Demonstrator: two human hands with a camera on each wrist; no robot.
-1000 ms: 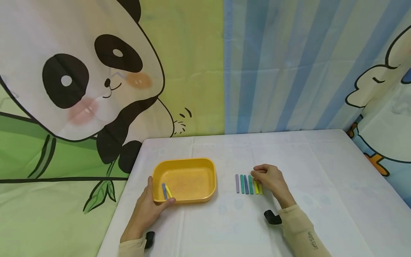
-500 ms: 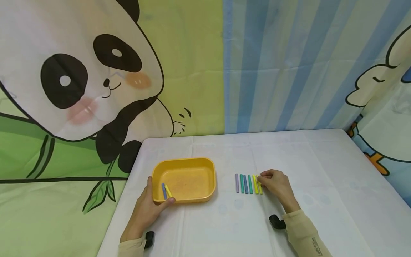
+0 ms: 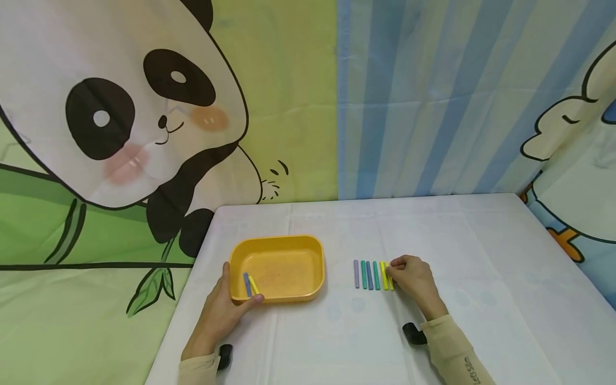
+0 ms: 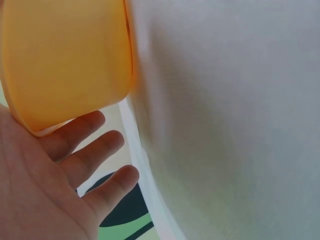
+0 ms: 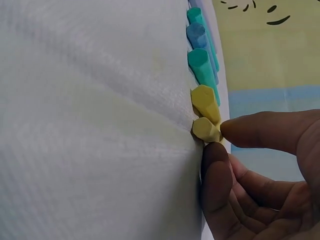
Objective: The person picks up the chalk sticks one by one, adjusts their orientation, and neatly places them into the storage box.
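Note:
My left hand (image 3: 214, 321) holds the near left corner of a shallow yellow plastic tray (image 3: 315, 291), thumb along the front rim. In the left wrist view three spread fingers (image 4: 92, 157) show beside the tray's wall. Inside the tray a blue chalk stick (image 3: 247, 284) and a yellow one (image 3: 254, 285) lie at the left. Right of the tray, several chalk sticks lie side by side in a row, a purple one (image 3: 356, 274) at its left end. My right hand (image 3: 416, 283) pinches the rightmost yellow chalk stick (image 5: 204, 129) between thumb and forefinger, with another yellow stick (image 5: 204, 100) beside it.
A white cloth covers the table (image 3: 332, 342). Behind it hangs a printed curtain (image 3: 289, 133) with a panda on the left. Black wrist straps or mounts (image 3: 415, 334) sit near both sleeves.
My right hand has shifted slightly right and down from above the yellow sticks to the rightmost one. The left hand and tray stay in place.

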